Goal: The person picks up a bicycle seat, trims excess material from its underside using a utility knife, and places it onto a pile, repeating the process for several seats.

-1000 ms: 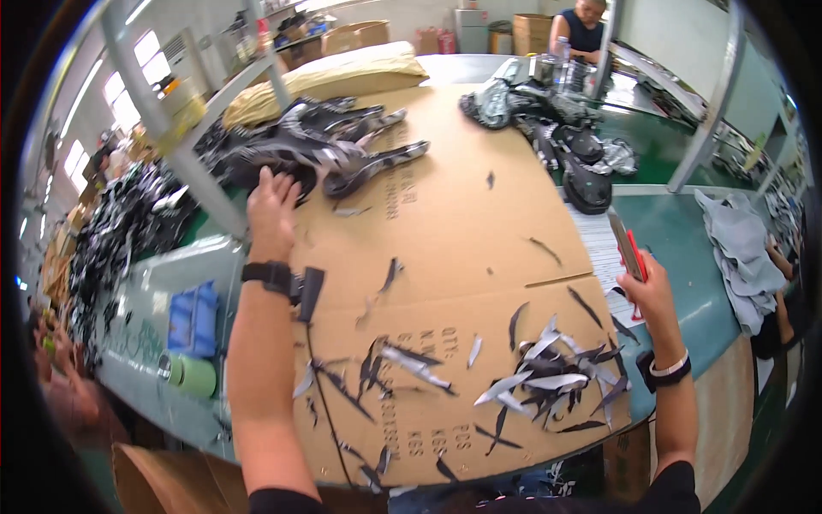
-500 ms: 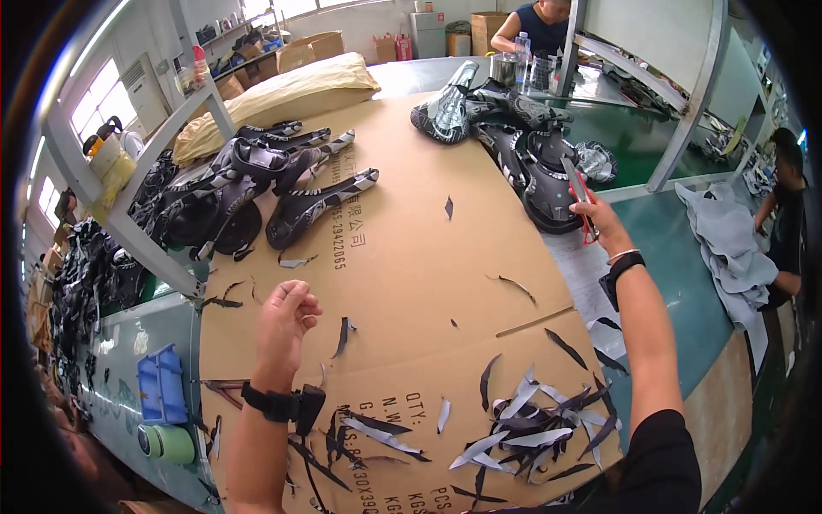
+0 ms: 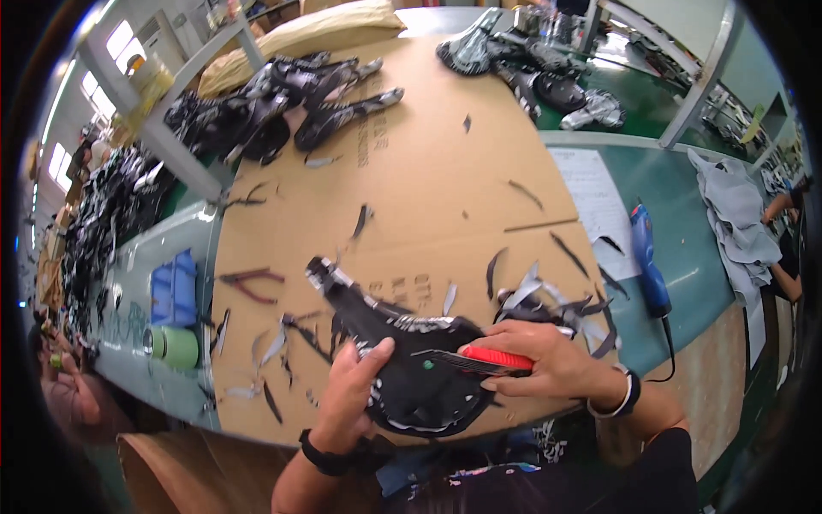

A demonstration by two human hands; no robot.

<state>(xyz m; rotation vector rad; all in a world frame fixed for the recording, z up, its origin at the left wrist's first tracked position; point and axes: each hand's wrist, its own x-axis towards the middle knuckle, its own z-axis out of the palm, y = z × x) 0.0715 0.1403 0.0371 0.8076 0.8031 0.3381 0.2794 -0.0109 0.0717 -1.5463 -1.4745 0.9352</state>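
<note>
A black bicycle saddle (image 3: 419, 381) is tilted close to my body over the table's near edge, its narrow nose pointing far left and its wide end toward me. My left hand (image 3: 349, 390) grips its left side, thumb on top. In my right hand (image 3: 548, 360) are red-handled scissors (image 3: 498, 358), lying across the saddle with the grey blades pointing left, beside a small green dot. My fingers hide part of the handles. Several black and grey trimmed strips (image 3: 522, 295) lie just beyond my right hand, with more strips left of the saddle.
Brown cardboard (image 3: 445, 188) covers the worktop. Saddles are piled at far left (image 3: 265, 111) and far right (image 3: 548, 73). Red-handled pliers (image 3: 253, 283), a blue bin (image 3: 174, 287) and a green cup (image 3: 175, 345) are on the left; a corded blue tool (image 3: 649, 261) and paper sheet (image 3: 591, 193) on the right.
My right hand has come back from the far-right pile with the scissors, down to the near edge. A saddle is now before me, and my left hand has taken hold of it. The view has tipped downward.
</note>
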